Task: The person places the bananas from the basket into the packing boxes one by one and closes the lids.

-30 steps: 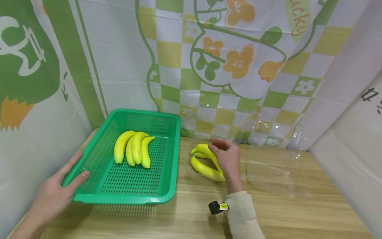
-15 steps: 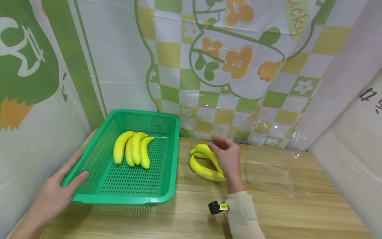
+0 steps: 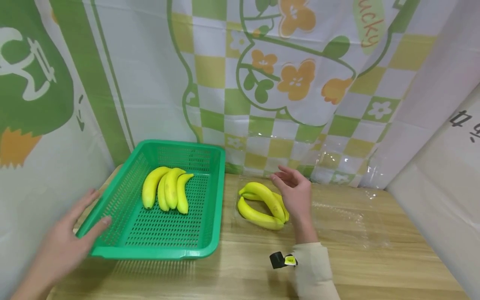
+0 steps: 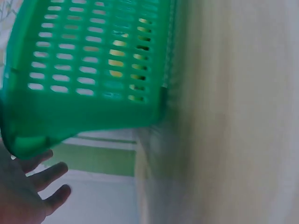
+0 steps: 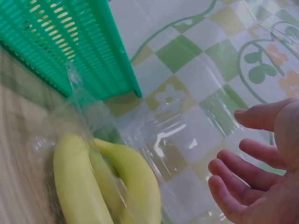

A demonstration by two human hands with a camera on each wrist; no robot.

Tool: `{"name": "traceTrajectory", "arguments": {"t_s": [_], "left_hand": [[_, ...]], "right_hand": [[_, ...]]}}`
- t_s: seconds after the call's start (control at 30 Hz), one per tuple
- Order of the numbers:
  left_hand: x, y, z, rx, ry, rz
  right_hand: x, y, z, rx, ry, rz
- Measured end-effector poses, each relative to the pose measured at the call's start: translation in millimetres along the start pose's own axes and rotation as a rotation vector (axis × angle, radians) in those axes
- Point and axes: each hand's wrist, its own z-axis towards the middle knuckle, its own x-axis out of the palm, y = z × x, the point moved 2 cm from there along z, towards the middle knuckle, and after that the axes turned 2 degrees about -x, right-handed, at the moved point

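Beside the left rim of the green plastic basket (image 3: pixel 195 225) is my left hand (image 3: pixel 61 239). Its fingers are spread loosely and do not wrap the rim; the left wrist view shows them straight, below the basket's corner. Several yellow bananas (image 3: pixel 171 189) lie in the basket. To its right, more bananas (image 3: pixel 262 216) sit in a clear plastic box (image 5: pixel 126 186) whose thin walls are hard to make out. My right hand (image 3: pixel 294 193) hovers just right of these bananas, fingers relaxed and apart from them, as the right wrist view confirms.
A second clear plastic container (image 3: pixel 348 216) lies to the right on the wooden table (image 3: pixel 240 271). Transparent lids lean by the patterned cloth (image 3: pixel 210 71) at the back. Cloth walls (image 3: pixel 442 179) stand at both sides.
My right hand has let go of a banana in the clear box and moved up and right. My left hand has loosened from the basket rim. The basket stays put.
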Motion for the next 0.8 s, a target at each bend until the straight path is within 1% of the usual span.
{"name": "traceTrajectory", "arguments": {"t_s": [0.1,0.2,0.27,0.33,0.4,0.5,0.6,0.67,0.8], "left_hand": [[-4.3,-13.5,0.3,0.014,-0.015,0.014],[-6.9,-33.3,2.5,0.04,-0.012,0.007],[-5.9,-50.4,5.1,0.06,0.014,-0.018],[-1.9,-69.6,8.1,0.077,0.061,-0.066],[5.4,-89.5,12.4,0.097,0.118,-0.144],[18.2,-117.4,18.3,0.104,0.215,-0.26],[33.2,-142.3,24.9,0.104,0.285,-0.35],[43.3,-157.1,28.8,0.093,0.315,-0.378],[63.5,-183.5,37.8,0.076,0.35,-0.455]], "right_hand": [[-8.8,0.5,0.4,0.013,0.01,-0.006],[-17.3,2.1,2.5,0.008,0.023,-0.015],[-22.8,3.2,4.9,0.001,0.027,-0.021],[-28.0,3.6,7.8,-0.004,0.032,-0.019],[-32.9,3.4,10.3,0.0,0.036,-0.023],[-39.0,2.7,12.2,0.024,0.048,-0.018],[-43.4,2.1,13.2,0.041,0.058,-0.018],[-45.7,1.9,14.0,0.044,0.061,-0.023],[-50.2,2.4,16.8,0.048,0.053,-0.029]]}}
